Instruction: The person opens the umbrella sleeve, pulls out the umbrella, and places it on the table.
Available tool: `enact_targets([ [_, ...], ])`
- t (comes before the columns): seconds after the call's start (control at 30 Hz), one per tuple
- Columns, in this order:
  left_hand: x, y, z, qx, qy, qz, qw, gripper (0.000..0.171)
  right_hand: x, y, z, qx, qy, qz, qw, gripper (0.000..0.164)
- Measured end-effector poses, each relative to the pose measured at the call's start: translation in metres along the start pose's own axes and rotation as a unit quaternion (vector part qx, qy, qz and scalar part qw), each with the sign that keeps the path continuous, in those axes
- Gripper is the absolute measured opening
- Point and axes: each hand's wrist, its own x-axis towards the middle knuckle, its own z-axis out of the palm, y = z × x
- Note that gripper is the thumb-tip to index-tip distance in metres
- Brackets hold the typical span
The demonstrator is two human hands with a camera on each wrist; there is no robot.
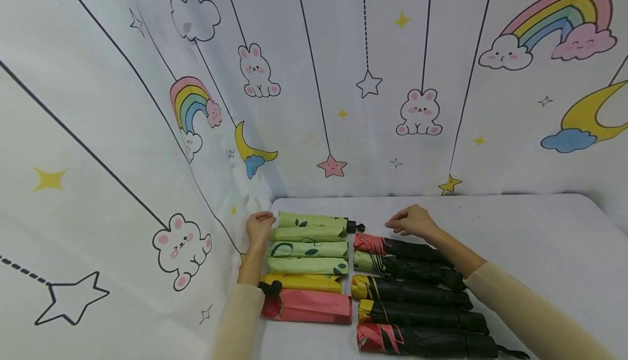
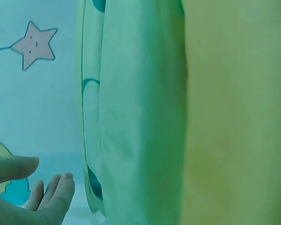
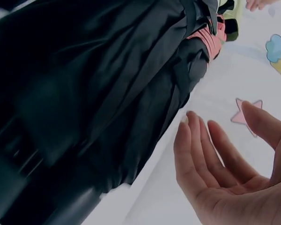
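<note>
Folded umbrellas lie in two columns. In the head view, my left hand (image 1: 260, 227) is beside the left end of the farthest green umbrella (image 1: 311, 220). The left wrist view shows its thumb and fingers (image 2: 61, 199) apart, with nothing between them. My right hand (image 1: 411, 221) is just beyond the red-and-black umbrella (image 1: 394, 245) at the far end of the right column. Its fingers curve loosely around bare air in the right wrist view, close to the black umbrella fabric (image 3: 145, 117). A black handle (image 1: 354, 227) sticks out from the farthest green umbrella.
Nearer in the left column lie more green umbrellas (image 1: 308, 265), a yellow one (image 1: 306, 282) and a red one (image 1: 314, 306). Black umbrellas with green, yellow (image 1: 422, 316) or red ends fill the right column. A white printed curtain (image 1: 314, 103) stands behind and left.
</note>
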Motion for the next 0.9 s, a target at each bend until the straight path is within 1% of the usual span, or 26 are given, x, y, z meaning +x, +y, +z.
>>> enact_targets([
  [0.1, 0.002, 0.002, 0.008, 0.011, -0.001, 0.004, 0.9999, 0.028, 0.008, -0.004, 0.008, -0.008, -0.003, -0.004, 1.000, 0.034],
  [0.3, 0.008, 0.003, 0.019, 0.049, 0.018, 0.002, 0.9986, 0.031, 0.024, -0.012, 0.024, -0.019, -0.013, -0.008, 1.000, 0.035],
  [0.47, 0.015, -0.003, 0.027, 0.052, 0.013, -0.003, 0.9986, 0.029, 0.036, -0.014, 0.035, -0.027, -0.019, -0.003, 0.999, 0.038],
  [0.63, 0.022, -0.011, 0.037, 0.053, -0.005, -0.005, 0.9986, 0.033, 0.043, -0.016, 0.045, -0.024, -0.028, -0.002, 0.999, 0.035],
  [0.7, 0.024, -0.012, 0.040, 0.055, -0.003, -0.009, 0.9985, 0.033, 0.045, -0.018, 0.050, -0.022, -0.031, -0.003, 0.999, 0.032],
  [0.77, 0.025, -0.012, 0.043, 0.059, 0.005, -0.012, 0.9982, 0.032, 0.048, -0.019, 0.054, -0.020, -0.036, -0.005, 0.999, 0.032],
  [0.9, 0.025, -0.011, 0.047, 0.062, 0.018, -0.018, 0.9977, 0.032, 0.054, -0.021, 0.063, -0.033, -0.042, -0.004, 0.999, 0.035],
])
